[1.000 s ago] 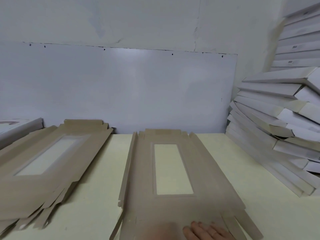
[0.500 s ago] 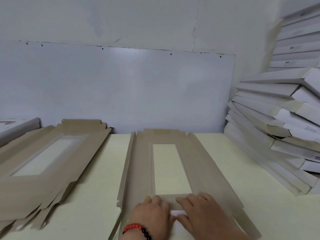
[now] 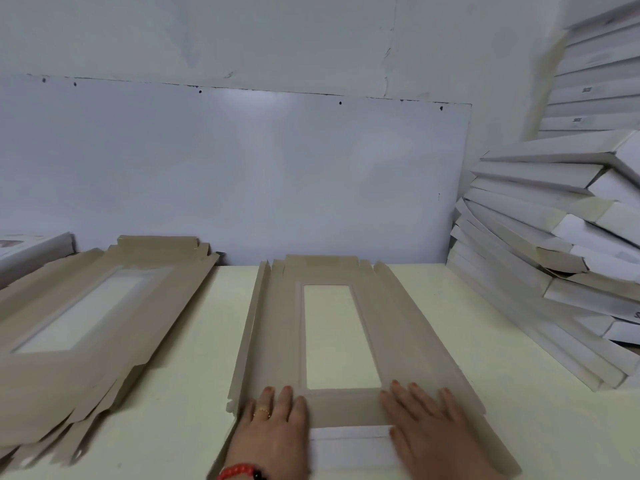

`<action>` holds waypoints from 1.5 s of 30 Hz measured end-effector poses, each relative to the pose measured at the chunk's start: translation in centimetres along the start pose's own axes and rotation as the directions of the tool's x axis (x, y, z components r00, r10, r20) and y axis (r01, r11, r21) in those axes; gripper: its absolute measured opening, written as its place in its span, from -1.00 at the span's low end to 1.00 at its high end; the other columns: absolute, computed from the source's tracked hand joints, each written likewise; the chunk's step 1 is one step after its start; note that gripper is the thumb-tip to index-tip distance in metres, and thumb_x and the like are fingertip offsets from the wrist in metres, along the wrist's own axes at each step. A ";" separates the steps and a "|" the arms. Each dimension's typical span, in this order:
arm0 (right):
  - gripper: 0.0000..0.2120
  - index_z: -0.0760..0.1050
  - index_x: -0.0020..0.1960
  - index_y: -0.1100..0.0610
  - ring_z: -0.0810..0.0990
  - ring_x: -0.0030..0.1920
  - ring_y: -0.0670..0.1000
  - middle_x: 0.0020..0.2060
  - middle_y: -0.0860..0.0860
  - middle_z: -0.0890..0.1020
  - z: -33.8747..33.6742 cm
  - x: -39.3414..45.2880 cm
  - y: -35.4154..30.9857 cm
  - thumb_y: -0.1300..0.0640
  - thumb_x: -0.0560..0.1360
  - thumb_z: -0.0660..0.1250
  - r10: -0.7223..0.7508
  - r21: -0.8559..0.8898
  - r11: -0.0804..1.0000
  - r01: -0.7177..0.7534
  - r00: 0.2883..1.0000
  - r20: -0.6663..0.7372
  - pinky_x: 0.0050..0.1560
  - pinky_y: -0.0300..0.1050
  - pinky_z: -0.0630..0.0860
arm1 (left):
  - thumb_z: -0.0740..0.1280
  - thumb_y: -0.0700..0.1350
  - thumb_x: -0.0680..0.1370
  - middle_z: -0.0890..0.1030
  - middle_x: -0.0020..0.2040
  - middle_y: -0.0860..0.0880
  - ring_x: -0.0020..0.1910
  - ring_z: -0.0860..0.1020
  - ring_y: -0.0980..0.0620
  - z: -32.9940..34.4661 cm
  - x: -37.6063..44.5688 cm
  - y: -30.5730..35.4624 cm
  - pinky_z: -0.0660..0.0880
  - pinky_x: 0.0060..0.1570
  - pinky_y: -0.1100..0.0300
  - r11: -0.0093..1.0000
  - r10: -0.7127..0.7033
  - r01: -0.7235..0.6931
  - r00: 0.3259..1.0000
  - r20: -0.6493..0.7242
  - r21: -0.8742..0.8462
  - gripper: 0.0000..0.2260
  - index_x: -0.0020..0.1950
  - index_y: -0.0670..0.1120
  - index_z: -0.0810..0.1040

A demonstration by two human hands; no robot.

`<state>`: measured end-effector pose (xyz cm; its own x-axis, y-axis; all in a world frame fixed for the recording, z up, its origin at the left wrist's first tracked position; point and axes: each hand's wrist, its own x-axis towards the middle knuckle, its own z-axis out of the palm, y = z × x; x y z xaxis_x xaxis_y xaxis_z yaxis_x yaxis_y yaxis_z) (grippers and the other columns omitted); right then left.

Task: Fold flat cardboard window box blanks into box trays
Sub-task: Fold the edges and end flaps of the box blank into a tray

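Pale cream tabletop point(image 3: 180, 368) against a white wall panel point(image 3: 242, 174). Window box blank point(image 3: 277, 341) lies flat, brown side up, at the table's middle, its clear window point(image 3: 341, 336) running away from the person. Left of the blank: a stack of unfolded blanks point(image 3: 79, 327). Right of the blank: a leaning pile of finished white box trays point(image 3: 554, 244).

Left hand point(image 3: 273, 431) rests flat on the blank's near left corner, fingers straight, grasping nothing; ring and red bead bracelet visible. Right hand point(image 3: 426, 420) lies flat on the near right, fingers spread, also grasping nothing. Between them the near end flap point(image 3: 349, 445) is turned over, white face up.

Judgement: step in hand is creasing that near flap. Best done by sliding both palms outward along the score with even pressure, so the fold stays square to the window.

Half a second ago both hands sat close together just below the window; now they are apart at the corners, and more white flap shows.
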<state>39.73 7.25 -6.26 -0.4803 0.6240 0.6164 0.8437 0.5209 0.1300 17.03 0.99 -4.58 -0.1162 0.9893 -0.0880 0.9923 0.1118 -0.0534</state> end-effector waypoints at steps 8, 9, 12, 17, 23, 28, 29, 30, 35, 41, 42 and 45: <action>-0.49 0.72 -0.09 0.07 0.67 -0.03 0.08 -0.01 0.04 0.71 -0.2 -1.3 4.2 0.07 0.55 -0.03 0.119 -0.069 0.990 -0.127 0.987 -0.110 0.48 -0.11 -0.07 | 0.27 0.00 0.19 0.58 -0.37 0.07 -0.39 0.61 0.06 -1.2 -2.7 -0.2 0.45 -0.53 0.36 0.948 0.318 -0.306 0.905 -0.282 0.088 -0.86 -0.38 0.04 0.62; -0.53 0.72 -0.11 0.05 0.62 0.00 0.08 0.03 0.03 0.67 -0.1 -1.4 4.2 0.12 0.51 0.00 0.046 -0.025 0.998 -0.049 0.990 -0.134 0.42 -0.13 0.16 | 0.30 0.03 0.20 0.55 -0.38 0.11 -0.42 0.57 0.11 -0.7 -3.0 -0.2 0.40 -0.55 0.39 0.927 0.374 -0.361 0.887 -0.269 0.100 -0.89 -0.38 0.06 0.59; -0.63 0.59 0.01 -0.10 0.66 -0.14 -0.05 0.04 -0.17 0.55 -0.5 -1.7 3.7 -0.03 0.61 -0.01 -0.239 0.103 0.965 0.242 0.970 -0.039 -0.13 -0.21 0.58 | 0.27 0.11 0.33 0.57 -0.26 0.16 -0.29 0.58 0.19 -0.9 -3.0 -0.3 0.46 -0.39 0.44 0.891 0.444 -0.452 0.854 -0.273 0.037 -0.82 -0.17 0.18 0.63; -0.73 0.66 -0.15 -0.15 0.63 -0.27 -0.20 -0.23 -0.25 0.62 -2.1 -0.2 2.4 -0.24 0.22 0.43 -0.367 0.172 0.924 0.341 0.917 0.157 -0.22 -0.36 0.55 | 0.16 0.04 0.57 0.52 0.22 0.01 0.19 0.48 0.06 -3.2 -2.3 0.1 0.44 0.14 0.23 0.895 0.445 -0.445 0.877 -0.182 0.042 -0.58 0.45 0.17 0.35; -0.61 0.65 -0.32 -0.12 0.55 -0.46 -0.19 -0.47 -0.21 0.57 -2.7 2.4 1.0 -0.08 -0.11 0.67 -0.286 0.135 0.953 0.270 0.950 0.123 -0.40 -0.39 0.46 | 0.09 -0.17 0.59 0.49 0.23 -0.13 0.21 0.46 -0.16 -4.3 -0.2 0.4 0.41 0.12 0.02 0.927 0.374 -0.374 0.927 -0.001 -0.010 -0.70 0.32 -0.06 0.35; -0.80 0.62 -0.23 -0.14 0.59 -0.29 -0.22 -0.27 -0.23 0.61 -0.9 3.3 -1.7 -0.10 0.17 0.53 -0.230 0.154 0.965 0.213 0.967 0.108 -0.26 -0.38 0.51 | 0.15 -0.09 0.56 0.45 0.20 -0.12 0.23 0.39 -0.14 -3.9 2.1 2.5 0.40 0.13 0.02 0.971 0.239 -0.239 0.971 -0.013 -0.029 -0.74 0.24 -0.06 0.42; -0.79 0.64 -0.19 -0.12 0.62 -0.24 -0.21 -0.19 -0.22 0.65 -0.4 3.6 -2.6 -0.10 0.20 0.52 -0.213 0.149 0.969 0.197 0.972 0.101 -0.18 -0.33 0.56 | 0.14 -0.07 0.55 0.42 0.20 -0.11 0.23 0.36 -0.13 -3.7 2.5 2.9 0.39 0.15 0.02 0.978 0.204 -0.206 0.978 -0.032 -0.041 -0.72 0.24 -0.06 0.42; -0.77 0.67 -0.14 -0.11 0.65 -0.18 -0.21 -0.12 -0.22 0.67 0.0 3.9 -3.5 -0.11 0.21 0.52 -0.185 0.144 0.975 0.169 0.977 0.109 -0.12 -0.24 0.60 | 0.13 -0.05 0.54 0.40 0.20 -0.10 0.24 0.34 -0.12 -3.4 2.8 3.2 0.37 0.18 0.02 0.985 0.164 -0.166 0.985 -0.053 -0.052 -0.70 0.25 -0.05 0.42; -0.60 0.68 0.05 -0.10 0.66 0.01 -0.18 0.04 -0.20 0.67 1.0 4.5 -4.9 -0.17 0.24 0.49 -0.110 0.073 0.993 0.098 0.974 0.196 -0.03 -0.09 0.61 | -0.09 0.06 0.64 0.12 0.54 -0.07 0.54 0.02 -0.11 -1.1 4.1 2.7 0.05 0.47 -0.08 0.995 0.040 -0.047 0.996 -0.082 -0.083 -0.57 0.46 -0.06 0.19; -0.54 0.48 0.36 -0.12 0.47 0.33 -0.12 0.36 -0.19 0.46 1.2 3.9 -2.0 -0.21 0.52 0.14 0.013 0.042 0.999 -0.033 0.910 0.414 0.33 0.04 0.39 | -0.18 0.13 0.64 -0.15 0.59 -0.04 0.55 -0.24 -0.07 0.4 4.4 1.0 -0.20 0.50 -0.09 0.994 0.085 -0.087 0.996 -0.028 -0.069 -0.47 0.58 -0.04 -0.06; -0.51 0.27 0.50 -0.10 0.25 0.48 -0.09 0.50 -0.18 0.25 1.4 4.0 -1.1 -0.17 0.60 0.00 0.012 0.060 0.997 -0.048 0.871 0.491 0.48 0.09 0.12 | -0.18 0.13 0.64 -0.15 0.59 -0.05 0.55 -0.25 -0.09 0.4 4.4 0.7 -0.20 0.50 -0.09 0.994 0.087 -0.090 0.996 -0.037 -0.069 -0.47 0.58 -0.04 -0.05; -0.49 -0.08 0.58 -0.12 -0.10 0.55 -0.07 0.56 -0.18 -0.06 2.5 3.5 2.1 -0.15 0.64 -0.18 0.073 -0.002 0.996 -0.090 0.804 0.591 0.47 0.14 -0.27 | -0.16 0.12 0.64 -0.17 0.59 -0.09 0.53 -0.29 -0.15 0.3 4.4 -0.5 -0.23 0.49 -0.10 0.997 0.075 -0.077 0.995 -0.065 -0.026 -0.49 0.57 -0.03 0.00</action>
<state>39.19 11.95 -5.80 -0.4659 0.8836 0.0462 0.8837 0.4620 0.0756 15.99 5.27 -5.21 -0.0384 0.9989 -0.0271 0.9991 0.0379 -0.0204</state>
